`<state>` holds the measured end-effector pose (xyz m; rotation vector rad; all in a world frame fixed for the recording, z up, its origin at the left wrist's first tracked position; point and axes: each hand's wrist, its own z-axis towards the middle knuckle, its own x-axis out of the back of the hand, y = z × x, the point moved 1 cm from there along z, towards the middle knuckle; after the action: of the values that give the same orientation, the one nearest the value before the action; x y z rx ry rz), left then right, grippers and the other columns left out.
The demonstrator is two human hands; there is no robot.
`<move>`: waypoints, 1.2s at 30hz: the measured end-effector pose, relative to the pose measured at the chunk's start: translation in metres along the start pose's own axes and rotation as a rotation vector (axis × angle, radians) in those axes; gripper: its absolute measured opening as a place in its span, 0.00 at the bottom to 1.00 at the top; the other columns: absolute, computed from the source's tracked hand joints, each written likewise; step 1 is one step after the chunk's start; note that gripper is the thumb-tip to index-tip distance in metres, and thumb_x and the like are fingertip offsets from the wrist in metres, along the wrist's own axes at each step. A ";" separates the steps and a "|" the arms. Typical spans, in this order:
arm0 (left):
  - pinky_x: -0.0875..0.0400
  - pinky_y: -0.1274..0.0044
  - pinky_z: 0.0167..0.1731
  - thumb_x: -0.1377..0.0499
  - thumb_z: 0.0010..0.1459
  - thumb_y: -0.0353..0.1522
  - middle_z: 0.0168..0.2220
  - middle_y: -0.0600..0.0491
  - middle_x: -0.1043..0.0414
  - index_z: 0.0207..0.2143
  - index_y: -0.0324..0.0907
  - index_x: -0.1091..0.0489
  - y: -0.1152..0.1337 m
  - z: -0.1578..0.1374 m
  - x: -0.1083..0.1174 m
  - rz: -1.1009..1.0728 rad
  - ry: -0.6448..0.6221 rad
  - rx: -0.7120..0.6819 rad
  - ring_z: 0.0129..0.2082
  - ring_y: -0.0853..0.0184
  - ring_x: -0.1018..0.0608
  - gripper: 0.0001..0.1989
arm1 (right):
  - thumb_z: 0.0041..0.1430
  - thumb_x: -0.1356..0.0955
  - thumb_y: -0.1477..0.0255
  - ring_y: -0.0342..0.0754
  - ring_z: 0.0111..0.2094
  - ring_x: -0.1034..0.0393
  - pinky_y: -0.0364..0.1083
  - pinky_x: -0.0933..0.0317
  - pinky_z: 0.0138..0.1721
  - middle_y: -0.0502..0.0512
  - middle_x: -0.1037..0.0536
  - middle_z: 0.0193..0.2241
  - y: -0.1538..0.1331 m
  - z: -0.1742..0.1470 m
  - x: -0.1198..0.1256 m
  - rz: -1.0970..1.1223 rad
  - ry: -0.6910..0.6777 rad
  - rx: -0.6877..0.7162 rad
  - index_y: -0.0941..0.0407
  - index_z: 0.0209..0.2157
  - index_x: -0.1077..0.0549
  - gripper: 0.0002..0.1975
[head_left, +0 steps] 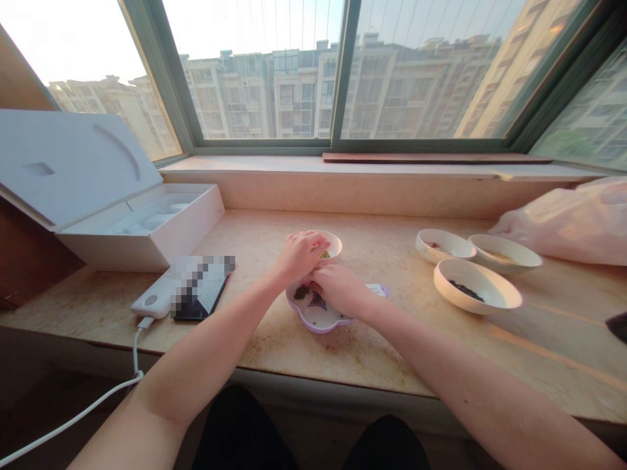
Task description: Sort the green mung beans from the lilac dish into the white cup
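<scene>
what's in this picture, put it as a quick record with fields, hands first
Hands: left hand over the small bowl; right hand over the purple-rimmed dish
Grip: anything pinched in the fingers can't be made out
Small bowl contents: green grains
Dish contents: dark clumps
Counter, right: three pale bowls, plastic bag
Counter, left: open white box, white device with a cable, phone
Backdrop: window facing buildings

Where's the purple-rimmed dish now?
In the head view, the purple-rimmed dish sits just below centre on the counter, partly under the right hand, in front of the small bowl.
</scene>
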<state>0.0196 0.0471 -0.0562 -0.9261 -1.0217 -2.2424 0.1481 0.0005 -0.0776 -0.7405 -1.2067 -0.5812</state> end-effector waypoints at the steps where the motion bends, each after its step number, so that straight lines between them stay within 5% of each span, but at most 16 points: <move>1: 0.32 0.71 0.45 0.46 0.67 0.35 0.37 0.50 0.21 0.34 0.41 0.22 0.000 0.000 0.000 -0.004 0.000 0.003 0.38 0.64 0.22 0.14 | 0.60 0.36 0.81 0.54 0.42 0.25 0.47 0.37 0.39 0.59 0.18 0.41 -0.001 0.000 0.001 -0.006 0.005 -0.005 0.57 0.36 0.20 0.13; 11: 0.31 0.73 0.42 0.47 0.67 0.35 0.38 0.50 0.21 0.36 0.40 0.23 -0.003 0.000 0.010 -0.045 0.043 0.006 0.35 0.66 0.23 0.14 | 0.56 0.33 0.83 0.50 0.34 0.25 0.46 0.39 0.35 0.53 0.17 0.32 0.002 -0.005 0.018 0.154 0.151 -0.132 0.55 0.32 0.21 0.11; 18: 0.31 0.76 0.37 0.45 0.64 0.32 0.35 0.51 0.20 0.38 0.41 0.23 -0.006 0.001 0.018 -0.009 0.018 -0.006 0.32 0.68 0.24 0.11 | 0.55 0.28 0.70 0.48 0.33 0.25 0.48 0.33 0.39 0.52 0.18 0.31 0.023 -0.014 0.037 0.768 0.347 -0.192 0.55 0.30 0.21 0.03; 22: 0.31 0.76 0.35 0.45 0.63 0.31 0.33 0.52 0.20 0.40 0.42 0.22 -0.004 0.000 0.018 0.009 0.000 0.029 0.29 0.68 0.24 0.11 | 0.46 0.22 0.66 0.47 0.35 0.25 0.49 0.33 0.43 0.52 0.19 0.31 0.032 -0.014 0.038 1.116 0.279 -0.196 0.56 0.30 0.22 0.11; 27: 0.31 0.76 0.35 0.44 0.64 0.33 0.33 0.51 0.19 0.41 0.43 0.22 -0.005 -0.001 0.018 0.027 -0.016 0.053 0.29 0.68 0.23 0.11 | 0.42 0.19 0.70 0.41 0.30 0.29 0.44 0.36 0.36 0.48 0.21 0.29 0.034 -0.016 0.041 1.446 0.142 -0.206 0.55 0.29 0.23 0.13; 36: 0.32 0.76 0.35 0.46 0.64 0.32 0.33 0.51 0.20 0.37 0.42 0.22 -0.004 -0.002 0.019 0.054 -0.059 0.000 0.29 0.68 0.24 0.12 | 0.44 0.20 0.76 0.37 0.24 0.36 0.40 0.44 0.26 0.46 0.24 0.27 0.026 -0.023 0.046 1.687 0.010 0.008 0.55 0.27 0.26 0.13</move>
<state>0.0044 0.0450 -0.0450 -1.0136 -1.0100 -2.1821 0.1937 -0.0007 -0.0427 -1.4078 -0.2483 0.8176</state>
